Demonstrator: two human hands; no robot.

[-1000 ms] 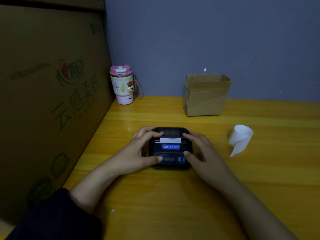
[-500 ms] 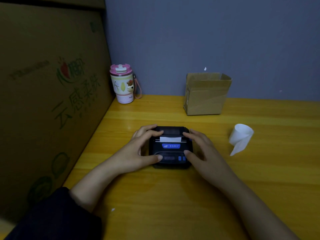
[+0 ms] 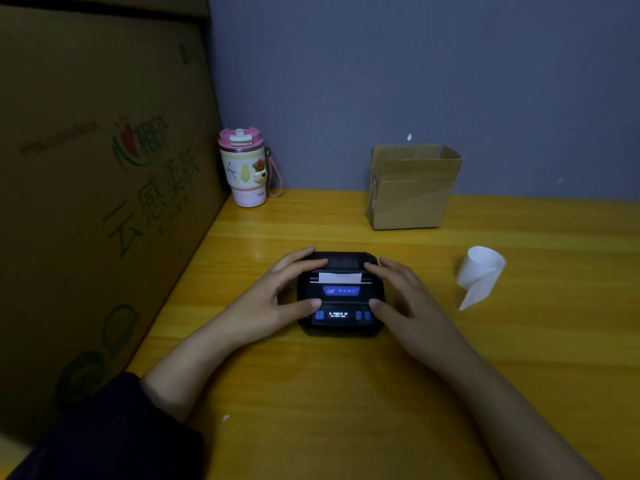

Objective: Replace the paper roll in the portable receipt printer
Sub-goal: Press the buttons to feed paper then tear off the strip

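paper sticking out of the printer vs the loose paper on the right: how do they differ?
1. The paper tab is a short flat strip held in the printer slot; the loose paper is a curled loop with a tail, free on the table.
2. The tab sits between the left hand and right hand; the loose paper lies right of both, untouched.
3. The loose paper shows far more length.
Both are plain white.

a yellow wooden table (image 3: 346,393) is sitting against a plain blue-grey wall (image 3: 415,64). a big brown cardboard sheet (image 3: 86,202) with green writing is standing along the left side. the light is looking dim, and the tabletop is shining a little.
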